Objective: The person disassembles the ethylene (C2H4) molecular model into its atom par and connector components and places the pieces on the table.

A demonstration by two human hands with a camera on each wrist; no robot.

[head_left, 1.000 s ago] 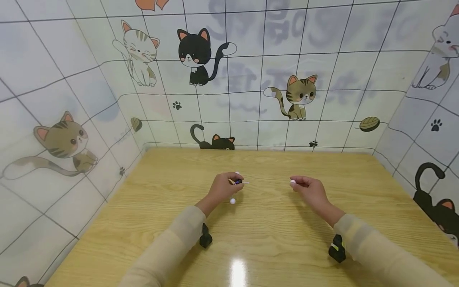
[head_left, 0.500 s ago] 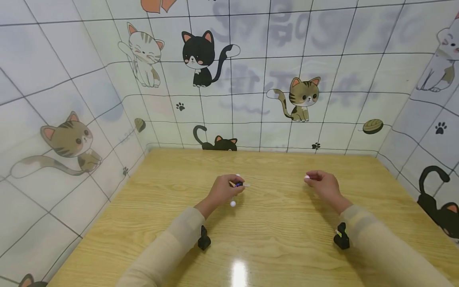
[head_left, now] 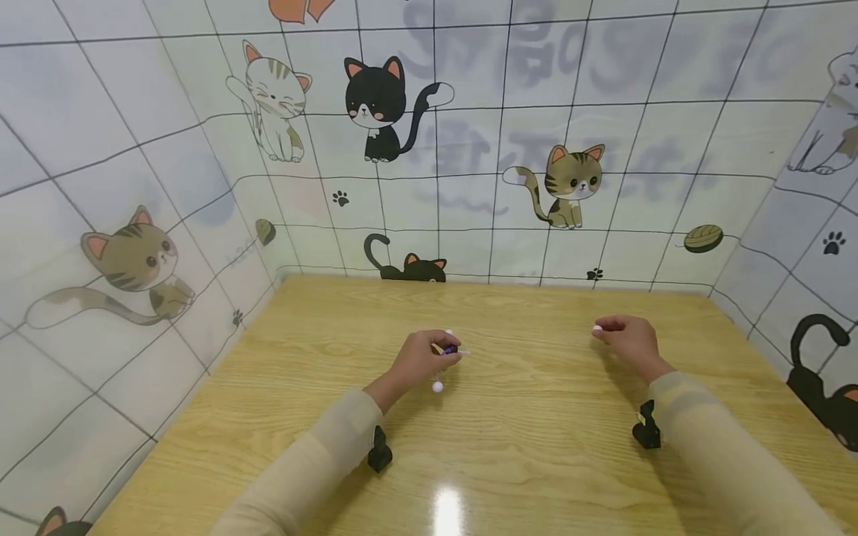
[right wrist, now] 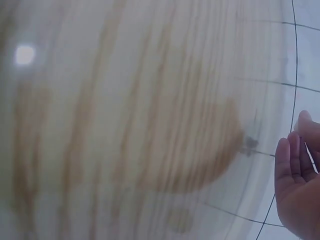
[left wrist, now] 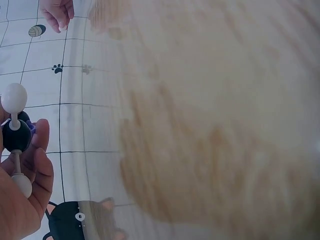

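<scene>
My left hand pinches a ball-and-stick molecular model above the table. In the left wrist view the model has a black ball, white balls joined to it by short pale sticks, and a bit of purple beside it. One white ball hangs below the hand in the head view, and a pale stick points right. Off to the right, my right hand holds a small white ball between thumb and fingertips, apart from the model. The right wrist view shows the hand, but the ball hardly shows there.
Both hands are over a glossy wood-grain table with a bright reflection at its front. White gridded walls printed with cartoon cats enclose its back and sides. A black device sits under each wrist.
My right hand has moved to the right and a little farther back with the white ball, widening its distance from the model. The left hand stays almost in place, still holding the model.
</scene>
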